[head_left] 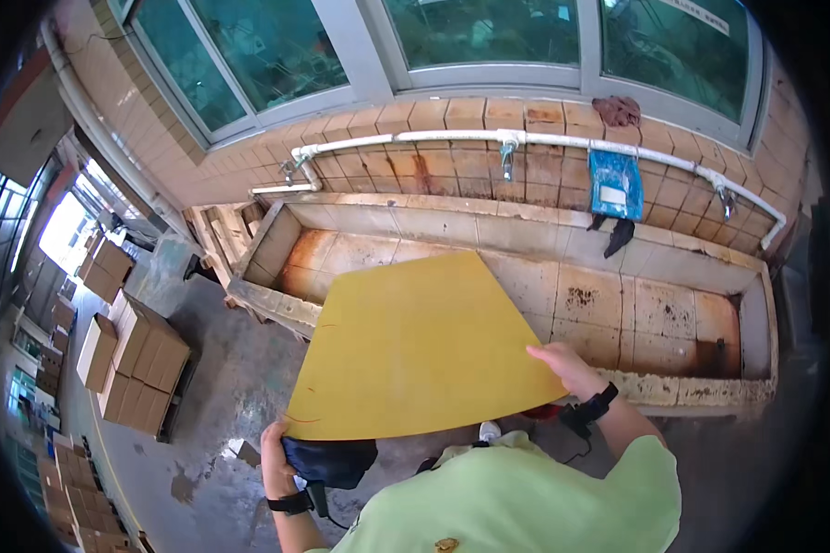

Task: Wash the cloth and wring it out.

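The yellow board [415, 350] is a large flat sheet held roughly level in front of your chest, its far end reaching out over the near rim of the tiled wash trough [618, 313]. Your right hand [563, 361] grips the board at its right near corner, fingers closed over the top face along the edge, so nearly the whole sheet extends to the left of and away from this grip. Your left hand [275, 461] is at the left near corner, below the board edge, and is closed around a dark blue cloth [330, 461] bunched directly under that corner; whether this hand also pinches the board itself cannot be determined. Both wrists carry black straps. The trough runs along a tan tiled wall [452, 147], stained with rust inside, beneath a white pipe [563, 140] fitted with taps. A blue bag [614, 184] hangs from the pipe. Stacked cardboard boxes [143, 369] stand on the concrete floor [240, 387] well to your left
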The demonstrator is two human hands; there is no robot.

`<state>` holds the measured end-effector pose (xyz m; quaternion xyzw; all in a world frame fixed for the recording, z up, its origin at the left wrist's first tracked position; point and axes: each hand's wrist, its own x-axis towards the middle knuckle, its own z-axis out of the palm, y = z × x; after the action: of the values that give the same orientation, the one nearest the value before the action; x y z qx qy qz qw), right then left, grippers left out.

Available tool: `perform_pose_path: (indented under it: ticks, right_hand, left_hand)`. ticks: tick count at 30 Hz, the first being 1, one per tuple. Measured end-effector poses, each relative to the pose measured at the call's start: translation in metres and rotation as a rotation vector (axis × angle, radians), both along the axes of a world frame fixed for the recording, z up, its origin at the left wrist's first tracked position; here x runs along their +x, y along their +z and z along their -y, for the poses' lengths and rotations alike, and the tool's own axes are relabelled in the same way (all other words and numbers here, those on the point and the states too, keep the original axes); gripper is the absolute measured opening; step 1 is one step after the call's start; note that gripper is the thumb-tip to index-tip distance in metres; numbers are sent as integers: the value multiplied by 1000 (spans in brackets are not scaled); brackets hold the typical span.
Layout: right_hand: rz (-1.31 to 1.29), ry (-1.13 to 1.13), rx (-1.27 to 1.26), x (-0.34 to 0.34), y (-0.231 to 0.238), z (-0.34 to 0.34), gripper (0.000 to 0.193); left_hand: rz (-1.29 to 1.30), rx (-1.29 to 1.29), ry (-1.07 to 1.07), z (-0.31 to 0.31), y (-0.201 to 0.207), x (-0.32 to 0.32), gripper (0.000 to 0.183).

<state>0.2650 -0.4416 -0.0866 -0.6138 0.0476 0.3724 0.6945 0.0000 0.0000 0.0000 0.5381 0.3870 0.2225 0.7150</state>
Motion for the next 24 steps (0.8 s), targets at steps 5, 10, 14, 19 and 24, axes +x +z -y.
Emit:
perform_pose_path:
  ticks: [5,10,14,19,24]
  right_hand:
    - [156,-46,-93,-11,1,-33,36]
    - [10,28,36,-31,15,-90,38]
    - [511,209,-477,16,-14,-119,37]
    - [1069,-36,-651,-54,67,-184,35]
    - [611,19,-265,-157,65,-177,43]
  left_hand:
    - [86,-15,-37,-47,-9,5,13]
    - [250,-130,25,-83,17,-31,28]
    - [325,-275,-27,-59,46,-21,23]
    - [425,-243,-163,-73,21,-31,14]
    - [305,-243,-447,-22,34,2,14]
